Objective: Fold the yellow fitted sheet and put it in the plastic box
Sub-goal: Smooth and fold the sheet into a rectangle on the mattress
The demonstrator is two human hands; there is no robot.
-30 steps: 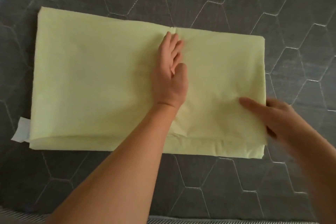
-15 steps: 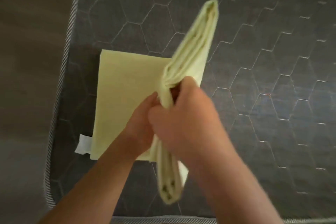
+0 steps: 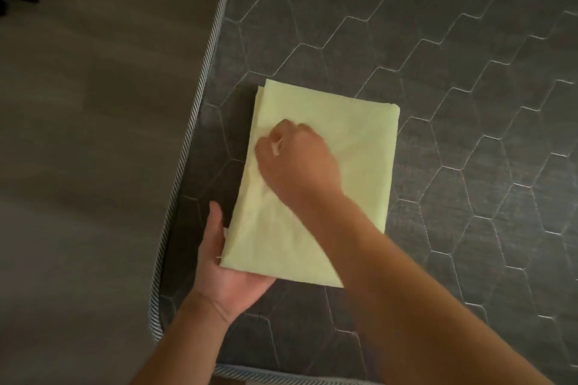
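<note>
Folded yellow sheet [image 3: 359, 166] lying on a grey quilted mattress [image 3: 438, 72], near its edge. Right hand [image 3: 297, 162], fingers curled, presses on top, likely flattening it. Left hand [image 3: 225, 266] sits under the near corner, probably to lift; its fingers are hidden, so its grip is unclear.

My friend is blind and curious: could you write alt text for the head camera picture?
A folded yellow fitted sheet lies on a dark quilted mattress near its edge. The person's right hand rests curled on top; the left hand cups its near corner from below.
</note>
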